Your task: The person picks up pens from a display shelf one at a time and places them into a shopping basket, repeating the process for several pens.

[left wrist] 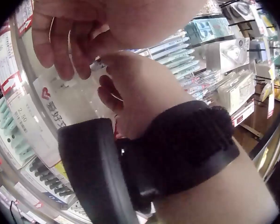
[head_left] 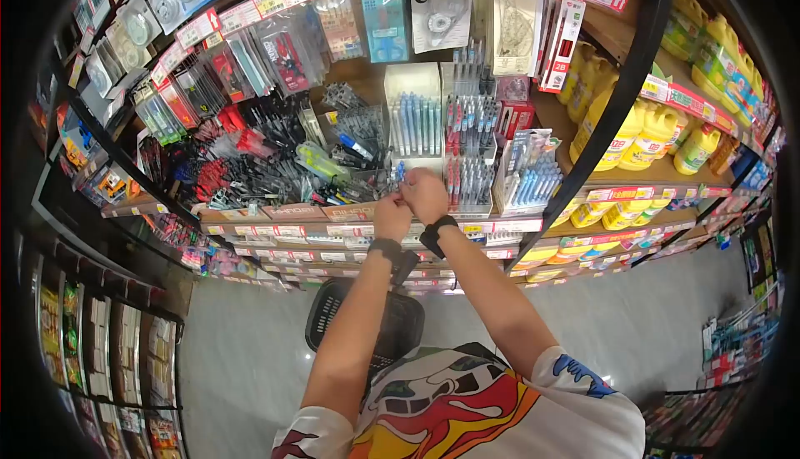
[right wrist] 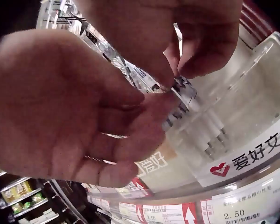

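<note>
Both hands meet at the shelf's front edge, by a clear pen holder. The left hand is lower and to the left of the right hand. In the right wrist view, thumb and fingertips of the left hand and the right hand pinch a small, thin item with a clear, shiny part and dark marks; the fingers cover much of it. The left wrist view shows the left hand across the top, its fingers spread, and the right hand crossing below.
Loose pens fill the tray at left. Upright pens and red and blue pens stand behind and to the right. Hanging packs are above. A black frame post separates yellow bottles. A black basket is below.
</note>
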Tool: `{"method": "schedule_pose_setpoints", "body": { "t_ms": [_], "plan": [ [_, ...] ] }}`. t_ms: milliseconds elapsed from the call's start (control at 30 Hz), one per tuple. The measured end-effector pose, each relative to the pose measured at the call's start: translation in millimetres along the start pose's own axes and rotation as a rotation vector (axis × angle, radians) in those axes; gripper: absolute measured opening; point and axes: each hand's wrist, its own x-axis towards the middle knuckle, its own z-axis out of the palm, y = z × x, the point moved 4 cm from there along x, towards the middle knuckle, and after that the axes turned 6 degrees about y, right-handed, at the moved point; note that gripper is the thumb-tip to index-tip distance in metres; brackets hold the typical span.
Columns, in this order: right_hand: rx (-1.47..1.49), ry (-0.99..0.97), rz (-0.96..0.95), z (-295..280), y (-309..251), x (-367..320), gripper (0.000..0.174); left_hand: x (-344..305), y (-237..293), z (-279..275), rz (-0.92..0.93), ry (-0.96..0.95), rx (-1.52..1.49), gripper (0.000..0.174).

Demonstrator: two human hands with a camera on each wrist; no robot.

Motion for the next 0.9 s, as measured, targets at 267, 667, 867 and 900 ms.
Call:
{"method": "schedule_pose_setpoints", "body": {
  "t_ms": [267, 667, 867, 900],
  "plan": [
    [0.104, 0.083, -0.054, -24, -23, 5, 0.018, -2, -52, 25, -0.171, -0.164, -0.174, 0.030],
    [0.397, -0.229, 0.456, -48, -25, -143, 0.017, -119, -44, -64, -0.033, -0.323, -0.313, 0.021],
    [0.365, -0.477, 0.933, 57, 50, -317, 0.022, -219, -226, -68, -0.309, -0.627, -0.261, 0.023],
    [0.330, -0.533, 1.064, 78, 64, -351, 0.025, -237, -261, -68, -0.375, -0.655, -0.232, 0.022]
  ]
}}
